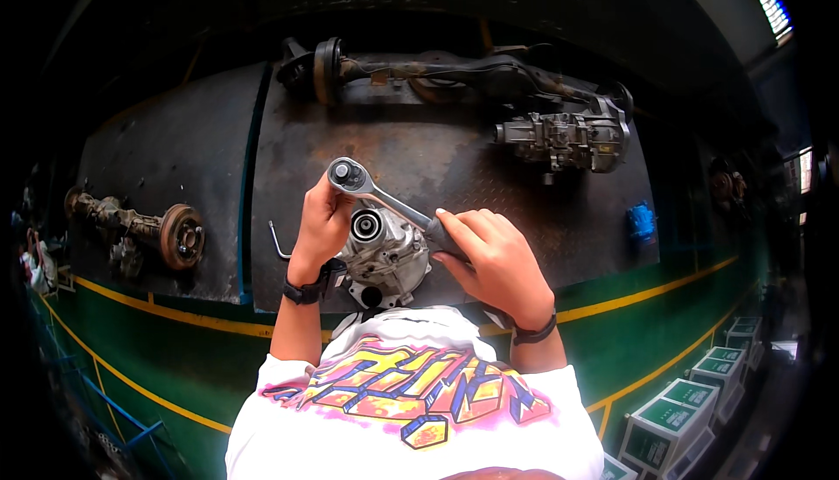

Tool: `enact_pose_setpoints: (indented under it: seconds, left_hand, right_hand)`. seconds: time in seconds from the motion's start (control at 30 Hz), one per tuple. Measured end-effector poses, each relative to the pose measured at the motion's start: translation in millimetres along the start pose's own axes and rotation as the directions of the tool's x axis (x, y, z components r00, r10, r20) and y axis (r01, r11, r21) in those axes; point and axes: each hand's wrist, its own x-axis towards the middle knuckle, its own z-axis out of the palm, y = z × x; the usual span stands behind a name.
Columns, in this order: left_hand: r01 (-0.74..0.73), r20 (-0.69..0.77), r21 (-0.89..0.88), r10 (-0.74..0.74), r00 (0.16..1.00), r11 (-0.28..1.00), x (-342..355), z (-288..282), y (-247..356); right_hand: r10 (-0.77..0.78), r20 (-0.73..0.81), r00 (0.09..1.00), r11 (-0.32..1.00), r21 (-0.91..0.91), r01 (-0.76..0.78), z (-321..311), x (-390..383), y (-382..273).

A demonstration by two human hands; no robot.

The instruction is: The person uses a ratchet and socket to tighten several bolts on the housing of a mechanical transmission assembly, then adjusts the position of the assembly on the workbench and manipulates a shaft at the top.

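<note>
green floor (175,353), yellow lines (218,322), dim light

Left grip (325,221) raised and curled, right grip (496,257) wrapped palm-down, forearms (295,336) reaching forward

A long rusty axle (398,70) lies at the back of the big dark table (376,138). A silver gearbox (568,141) and a small blue bundle (641,221) sit on the table's right side. Green and white boxes (669,423) stand past its near right corner.
</note>
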Motion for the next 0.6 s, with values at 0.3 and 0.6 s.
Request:
enact_pose_setpoints:
  seconds: [0.3, 0.6]
  left_hand:
    - [0.016, 0.008, 0.024, -0.016, 1.000, 1.000, 1.0, 3.3, 5.5]
    - [0.014, -0.024, 0.018, -0.013, 1.000, 1.000, -5.1, 7.5, 13.6]
  right_hand:
    - [0.005, -0.009, 1.000, 1.000, 0.010, -0.005, 1.7, -4.0, 3.0]
    - [-0.049, -0.093, 0.994, 0.999, -0.006, 0.049, -3.1, -7.0, 8.2]
